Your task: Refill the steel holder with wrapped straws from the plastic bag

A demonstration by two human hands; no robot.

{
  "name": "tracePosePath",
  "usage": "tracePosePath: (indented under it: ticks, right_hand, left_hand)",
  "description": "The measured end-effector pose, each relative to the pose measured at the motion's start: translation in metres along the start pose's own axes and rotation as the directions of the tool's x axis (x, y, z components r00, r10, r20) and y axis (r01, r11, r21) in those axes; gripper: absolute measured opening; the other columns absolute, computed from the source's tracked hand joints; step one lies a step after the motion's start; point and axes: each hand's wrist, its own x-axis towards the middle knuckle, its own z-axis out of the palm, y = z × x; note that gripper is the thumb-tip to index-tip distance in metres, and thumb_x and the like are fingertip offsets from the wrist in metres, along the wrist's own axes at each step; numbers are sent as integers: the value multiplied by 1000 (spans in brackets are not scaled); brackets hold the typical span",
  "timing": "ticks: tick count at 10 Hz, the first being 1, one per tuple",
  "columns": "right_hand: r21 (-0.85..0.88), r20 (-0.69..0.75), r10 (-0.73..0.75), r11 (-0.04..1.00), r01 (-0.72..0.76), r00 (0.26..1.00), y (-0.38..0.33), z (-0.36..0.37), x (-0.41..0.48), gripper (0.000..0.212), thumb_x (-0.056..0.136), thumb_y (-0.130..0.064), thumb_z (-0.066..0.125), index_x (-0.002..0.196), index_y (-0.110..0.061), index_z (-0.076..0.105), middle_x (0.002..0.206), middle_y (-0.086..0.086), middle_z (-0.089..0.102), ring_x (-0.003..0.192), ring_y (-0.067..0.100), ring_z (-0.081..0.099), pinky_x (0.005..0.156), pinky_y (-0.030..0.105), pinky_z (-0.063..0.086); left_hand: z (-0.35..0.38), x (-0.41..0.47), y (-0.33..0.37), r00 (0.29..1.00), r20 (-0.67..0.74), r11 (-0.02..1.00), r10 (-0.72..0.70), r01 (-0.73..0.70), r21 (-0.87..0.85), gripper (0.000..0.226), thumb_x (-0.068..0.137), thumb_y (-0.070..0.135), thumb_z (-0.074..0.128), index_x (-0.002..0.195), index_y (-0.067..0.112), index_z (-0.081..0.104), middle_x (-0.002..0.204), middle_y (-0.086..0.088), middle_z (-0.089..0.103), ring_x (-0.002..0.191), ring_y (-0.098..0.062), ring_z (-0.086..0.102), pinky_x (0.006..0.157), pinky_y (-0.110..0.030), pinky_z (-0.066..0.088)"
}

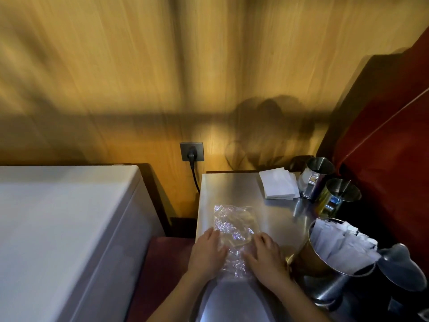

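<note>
Both hands are down on the bag, which lies flat and crinkled on the steel counter. The left hand rests palm-down on the bag's left edge, fingers spread and open, gripping nothing. The right hand mirrors it on the right edge, flat and open too. Between them the plastic looks nearly see-through, and whether any straws are left inside I cannot tell.

Over on the right, just beside the right wrist, stands the holder, and it is already bristling with white wrapped straws leaning out of its mouth. So the filling looks done or close to it; this reads as the tail end, flattening or smoothing the bag.

Further back sit a stack of napkins and two steel cups, well clear of the action.

Next move, as I judge it: pinch the bag by an edge to lift or fold it. Thin film on slick steel needs a proper fingertip pinch, and the right elbow must stay clear of that top-heavy holder.
</note>
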Motion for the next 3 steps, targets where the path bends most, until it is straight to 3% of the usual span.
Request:
tracePosePath:
  ticks: [1, 2, 3]
  right_hand:
    - [-84, 2, 3, 997, -2, 1000, -1, -2, 3, 45, 89, -41, 45, 128, -19, 40, 139, 4, 40, 127, 24, 35, 101, 35, 29]
    - [-126, -53, -35, 992, 28, 998, -4, -8, 10, 43, 89, -41, 44, 126, -19, 42, 141, 6, 39, 128, 24, 33, 102, 36, 27]
    - [-158, -59, -63, 986, 53, 996, -14, -19, 19, 53, 90, -43, 42, 136, -20, 31, 152, 6, 25, 136, 24, 24, 107, 38, 22]
  left_hand:
    - [-1, 3, -7, 999, -4, 998, 33, -33, 55, 44, 86, 41, 50, 122, 16, 50, 136, -6, 48, 123, -26, 45, 92, -35, 40]
    - [-5, 8, -11, 996, -52, 989, 76, -68, 132, 57, 87, 47, 51, 136, 19, 40, 150, -7, 34, 135, -23, 33, 107, -36, 30]
    - [-20, 11, -1, 990, -96, 978, 107, -88, 187, 60, 88, 51, 47, 138, 21, 37, 151, -6, 31, 137, -22, 28, 110, -38, 25]
